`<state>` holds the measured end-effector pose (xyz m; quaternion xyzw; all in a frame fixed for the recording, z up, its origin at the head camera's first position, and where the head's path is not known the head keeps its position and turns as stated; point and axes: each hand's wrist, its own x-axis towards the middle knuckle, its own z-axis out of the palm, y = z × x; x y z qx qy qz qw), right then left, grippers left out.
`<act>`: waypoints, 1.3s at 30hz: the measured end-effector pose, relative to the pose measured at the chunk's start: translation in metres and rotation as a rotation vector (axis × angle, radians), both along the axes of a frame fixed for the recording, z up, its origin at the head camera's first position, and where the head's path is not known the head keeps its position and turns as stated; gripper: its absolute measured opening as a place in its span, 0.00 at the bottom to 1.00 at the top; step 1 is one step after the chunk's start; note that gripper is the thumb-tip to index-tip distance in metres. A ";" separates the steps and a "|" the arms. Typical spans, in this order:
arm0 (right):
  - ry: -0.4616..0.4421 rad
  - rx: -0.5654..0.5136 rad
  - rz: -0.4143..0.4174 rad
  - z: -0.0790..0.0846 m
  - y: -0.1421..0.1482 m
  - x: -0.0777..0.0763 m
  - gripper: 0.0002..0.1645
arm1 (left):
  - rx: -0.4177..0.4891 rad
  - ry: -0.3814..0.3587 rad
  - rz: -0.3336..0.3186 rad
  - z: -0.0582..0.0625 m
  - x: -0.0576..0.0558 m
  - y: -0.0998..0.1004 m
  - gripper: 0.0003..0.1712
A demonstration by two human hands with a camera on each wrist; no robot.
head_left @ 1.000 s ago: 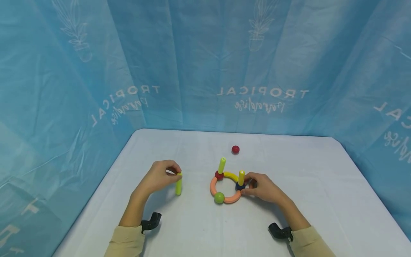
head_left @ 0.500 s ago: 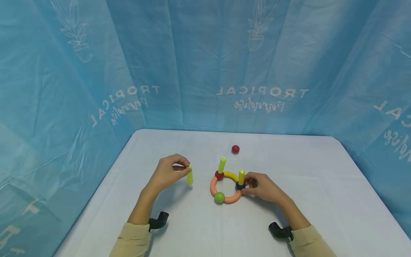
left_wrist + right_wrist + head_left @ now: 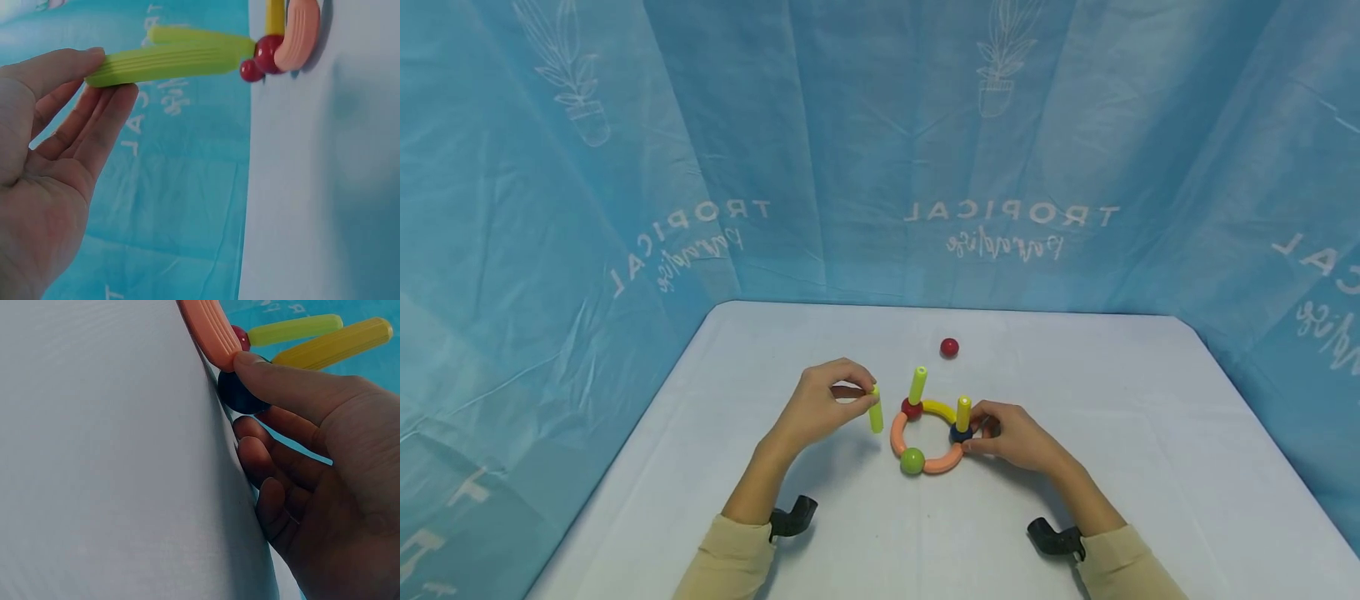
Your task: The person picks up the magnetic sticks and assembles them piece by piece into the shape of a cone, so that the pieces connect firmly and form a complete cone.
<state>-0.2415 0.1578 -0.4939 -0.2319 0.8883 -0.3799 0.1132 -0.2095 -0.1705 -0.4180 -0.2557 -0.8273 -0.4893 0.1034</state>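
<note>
Between thumb and fingertips, my left hand (image 3: 823,407) pinches the top end of a lime-green ribbed rod (image 3: 876,415), which hangs nearly upright just left of a ring. Curved salmon pieces (image 3: 898,435) and a yellow curved piece (image 3: 940,409) make up this ring, joined by a red ball (image 3: 911,409), a green ball (image 3: 912,461) and a dark blue ball (image 3: 240,394). Another lime rod (image 3: 918,385) stands on the red ball, and a yellow rod (image 3: 963,414) on the blue one. My right hand (image 3: 1018,437) grips the blue ball, thumb also touching the salmon piece beside it.
A loose red ball (image 3: 950,347) lies behind the ring on the white table (image 3: 1075,367). Blue printed cloth (image 3: 865,150) hangs along the table's back and sides. Black wrist cameras (image 3: 1054,539) sit on both wrists.
My left hand has lifted the lime-green rod and carried it rightward, close to the ring. The right hand and the ring have stayed in place.
</note>
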 end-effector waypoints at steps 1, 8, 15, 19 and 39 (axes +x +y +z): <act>0.000 0.001 0.000 0.000 0.000 0.000 0.22 | 0.000 0.004 -0.011 0.000 0.001 0.002 0.09; -0.005 0.008 -0.007 -0.001 0.000 0.000 0.23 | -0.011 0.009 -0.062 -0.003 0.004 0.019 0.09; 0.003 0.002 0.002 -0.001 0.000 0.000 0.23 | -0.022 -0.011 -0.136 -0.003 0.009 0.036 0.09; 0.005 -0.003 0.006 0.000 0.000 0.000 0.22 | -0.011 -0.019 -0.159 0.002 0.016 0.044 0.09; 0.044 0.005 0.029 -0.001 0.001 -0.001 0.21 | -0.066 -0.067 -0.171 -0.001 0.017 0.048 0.13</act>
